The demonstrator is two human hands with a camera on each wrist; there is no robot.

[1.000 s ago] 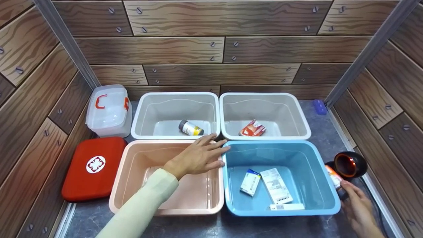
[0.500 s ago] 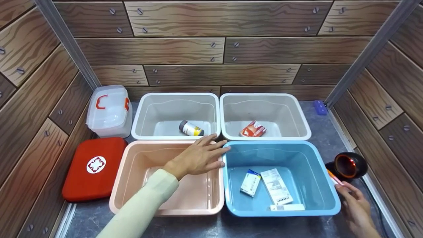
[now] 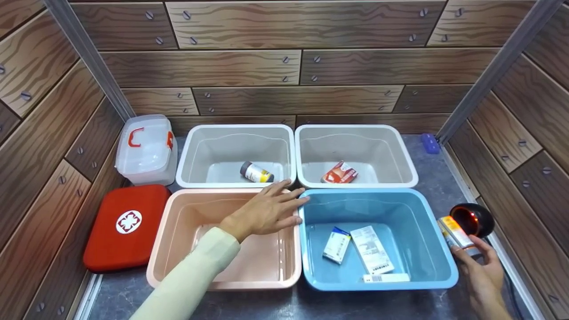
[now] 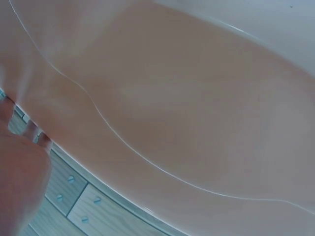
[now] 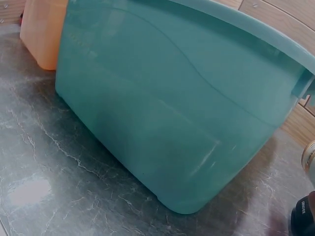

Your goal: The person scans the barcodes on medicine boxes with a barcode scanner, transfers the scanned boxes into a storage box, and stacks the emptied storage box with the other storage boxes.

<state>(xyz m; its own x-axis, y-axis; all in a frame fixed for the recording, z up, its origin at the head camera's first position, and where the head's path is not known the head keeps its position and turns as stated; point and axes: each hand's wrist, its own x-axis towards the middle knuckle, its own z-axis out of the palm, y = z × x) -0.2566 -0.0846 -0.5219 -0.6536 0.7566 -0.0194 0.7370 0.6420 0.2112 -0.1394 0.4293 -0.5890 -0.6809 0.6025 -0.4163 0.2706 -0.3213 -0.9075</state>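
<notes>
My left hand [image 3: 266,211] lies with fingers spread over the meeting rims of the peach bin [image 3: 224,285] and the blue bin [image 3: 378,286]. Beyond the blue bin's right side, my right hand [image 3: 482,273] pinches a bottle with an orange-and-white label [image 3: 455,233] and a dark cap. The bottle is tilted in front of a black barcode scanner [image 3: 475,220], whose round opening glows red. Only the bottle's dark cap [image 5: 301,216] and a bit of its body show at the right wrist view's edge. Inside the blue bin lie a blue-and-white box [image 3: 337,246] and two white boxes [image 3: 372,250].
Two grey bins stand behind; the left one holds a dark-capped bottle [image 3: 258,172], the right one a red box [image 3: 340,172]. At left are a clear lidded box [image 3: 146,149] and a red first-aid case [image 3: 126,226]. A purple pill organizer [image 3: 430,143] sits far right.
My right hand has turned the bottle: its label went edge-on half a second ago and now faces up beside the scanner. My left hand has stayed put.
</notes>
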